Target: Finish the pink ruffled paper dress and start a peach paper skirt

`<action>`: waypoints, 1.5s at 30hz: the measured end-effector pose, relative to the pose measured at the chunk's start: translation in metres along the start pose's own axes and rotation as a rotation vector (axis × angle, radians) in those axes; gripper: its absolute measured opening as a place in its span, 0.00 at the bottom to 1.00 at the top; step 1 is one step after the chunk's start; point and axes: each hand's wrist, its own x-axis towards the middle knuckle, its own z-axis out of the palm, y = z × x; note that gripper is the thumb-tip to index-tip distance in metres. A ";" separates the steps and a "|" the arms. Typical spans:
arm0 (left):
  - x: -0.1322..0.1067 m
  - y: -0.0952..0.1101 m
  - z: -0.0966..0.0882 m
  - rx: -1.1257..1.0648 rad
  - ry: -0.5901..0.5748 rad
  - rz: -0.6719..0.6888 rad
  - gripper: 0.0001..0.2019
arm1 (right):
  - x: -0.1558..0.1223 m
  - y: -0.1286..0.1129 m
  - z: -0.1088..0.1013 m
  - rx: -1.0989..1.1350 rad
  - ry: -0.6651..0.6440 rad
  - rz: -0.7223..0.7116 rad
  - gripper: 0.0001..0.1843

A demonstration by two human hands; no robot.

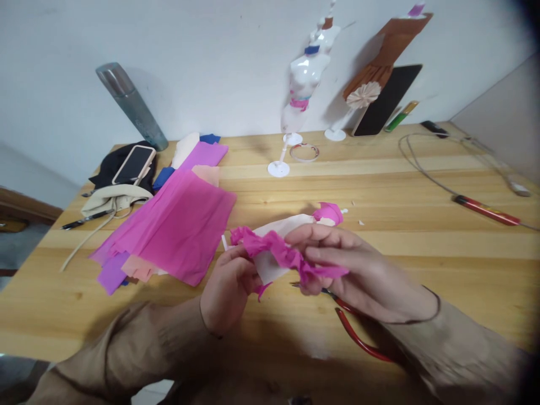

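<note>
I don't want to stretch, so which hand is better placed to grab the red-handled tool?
Probably your right hand: it partly hides the red-handled tool, while your left hand is farther away. Both hold the crumpled pink strip, so neither is free.

Wooden tabletop [270, 194]. The far left corner bears a capped canister [134, 107]; the far edge, miniature dress forms [309, 76]. Layered pink sheets [185, 222] lie leftward, red-handled pliers [359, 337] toward the near edge.
</note>
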 end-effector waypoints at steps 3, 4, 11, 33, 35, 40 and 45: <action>0.003 -0.001 0.002 0.107 0.120 0.011 0.07 | 0.007 -0.006 0.000 0.136 0.077 0.006 0.12; 0.004 -0.001 0.002 0.133 0.135 0.019 0.10 | 0.010 -0.008 0.000 0.161 0.089 0.002 0.13; 0.004 -0.009 -0.005 0.277 0.118 0.078 0.17 | 0.025 -0.016 0.006 0.161 0.095 -0.019 0.13; 0.000 -0.011 0.001 0.396 0.002 0.114 0.14 | 0.043 -0.025 0.013 0.211 0.111 -0.061 0.12; 0.002 -0.008 0.004 0.352 0.031 0.093 0.15 | 0.039 -0.024 0.014 0.211 0.075 -0.046 0.13; 0.007 -0.002 0.010 0.195 0.149 -0.004 0.22 | 0.031 -0.021 0.009 0.230 0.035 -0.050 0.12; 0.007 0.002 0.017 0.055 0.160 -0.023 0.21 | 0.024 -0.020 0.003 0.218 0.039 -0.047 0.13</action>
